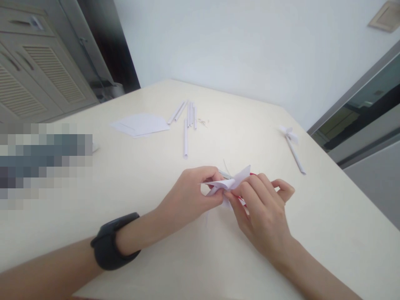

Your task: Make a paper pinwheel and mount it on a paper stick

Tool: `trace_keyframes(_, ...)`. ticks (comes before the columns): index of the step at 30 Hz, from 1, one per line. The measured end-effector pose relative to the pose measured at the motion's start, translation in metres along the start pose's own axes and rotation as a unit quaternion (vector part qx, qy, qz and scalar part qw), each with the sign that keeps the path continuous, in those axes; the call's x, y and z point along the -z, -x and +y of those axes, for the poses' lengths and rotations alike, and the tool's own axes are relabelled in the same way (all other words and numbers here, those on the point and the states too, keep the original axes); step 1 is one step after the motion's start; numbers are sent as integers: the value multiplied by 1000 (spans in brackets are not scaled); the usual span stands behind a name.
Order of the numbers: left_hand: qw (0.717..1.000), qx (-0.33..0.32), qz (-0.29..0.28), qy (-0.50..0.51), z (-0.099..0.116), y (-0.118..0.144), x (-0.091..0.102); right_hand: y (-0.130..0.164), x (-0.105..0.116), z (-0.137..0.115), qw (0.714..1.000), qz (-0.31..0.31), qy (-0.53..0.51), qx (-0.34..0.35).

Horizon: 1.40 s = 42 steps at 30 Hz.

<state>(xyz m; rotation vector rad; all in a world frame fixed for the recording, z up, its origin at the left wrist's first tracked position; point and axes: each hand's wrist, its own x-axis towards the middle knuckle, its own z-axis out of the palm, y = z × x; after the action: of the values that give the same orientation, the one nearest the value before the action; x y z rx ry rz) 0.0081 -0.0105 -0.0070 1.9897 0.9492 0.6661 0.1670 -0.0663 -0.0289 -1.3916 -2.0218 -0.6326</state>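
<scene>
Leftmost, at the frame's upper left, flat paper sheets (140,124) are seen on the tabletop (200,258), with rolled paper sticks (187,118) beside them. At centre, the left hand (190,196) is closed in a pinch on a folded paper pinwheel (233,182), held just above the tabletop; the right hand (262,208) is likewise clenched on it, something red partly hidden beneath. Being light, thin and easily creased, it is judged best pinched at its centre. Upper right, a finished pinwheel (292,143) is seen.
</scene>
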Motion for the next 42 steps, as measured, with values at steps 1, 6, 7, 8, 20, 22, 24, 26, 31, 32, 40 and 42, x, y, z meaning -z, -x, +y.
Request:
trace_keyframes(1, 1000, 2, 2, 1, 1, 0, 1, 0, -1, 0, 1000, -4, 2, -2)
trace_keyframes(6, 998, 28, 11, 52, -1, -3, 3, -2, 1, 2, 998, -46, -46, -21)
trace_keyframes(7, 997, 39, 14, 66, -2, -4, 4, -3, 2, 3, 996, -52, -70, -30)
trace_keyframes(8, 995, 50, 17, 80, -4, -5, 4, -4, 4, 3, 993, -55, -97, -46)
trace_keyframes(20, 978, 71, 15, 198, -16, -5, -1, -20, 11, 22, 653, -264, -610, -363)
trace_keyframes(22, 981, 66, 15, 184, -16, -5, -1, -22, 10, 22, 630, -269, -629, -369)
trace_keyframes(24, 984, 65, 17, 167, -16, -5, 0, -22, 11, 20, 620, -268, -637, -370)
trace_keyframes(26, 985, 67, 11, 157, -14, -5, 2, -23, 13, 19, 611, -272, -645, -370)
trace_keyframes(31, 986, 81, -17, 142, -7, -4, 3, -23, 13, 17, 619, -272, -643, -360)
trace_keyframes(32, 987, 82, -16, 137, -5, -3, 3, -22, 12, 18, 625, -272, -637, -360)
trace_keyframes(40, 991, 74, -3, 107, -3, -2, 1, -14, 5, 17, 669, -258, -610, -339)
trace_keyframes(42, 992, 67, -1, 103, -3, -1, 2, -15, 4, 17, 681, -255, -600, -332)
